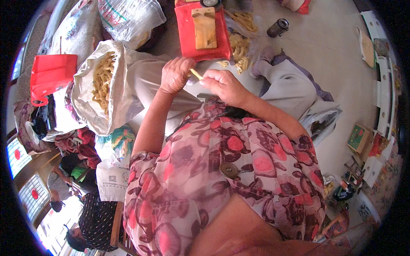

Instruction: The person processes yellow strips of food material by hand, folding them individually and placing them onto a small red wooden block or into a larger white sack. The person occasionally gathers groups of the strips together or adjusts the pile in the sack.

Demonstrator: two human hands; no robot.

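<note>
Between my two hands is a thin pale yellow strip [196, 74], its material too small to tell. My left hand [176, 74] closes around its upper end, and the fingertips of my right hand [224, 85] pinch the lower end. Just beyond them, a wooden board [205, 28] lies on a red cloth-covered block [187, 41]. Bundles of similar yellowish strips [238, 51] lie on plastic to the right of the block. An open white woven sack [120, 86] at the left holds many short yellowish twisted pieces [104, 84].
A dark cylindrical container [278, 28] stands on the tiled floor at upper right. Full sacks [131, 19] and a red bag [54, 75] are at the left. Other people [96, 220] are at lower left. A green-topped box [358, 138] rests at far right.
</note>
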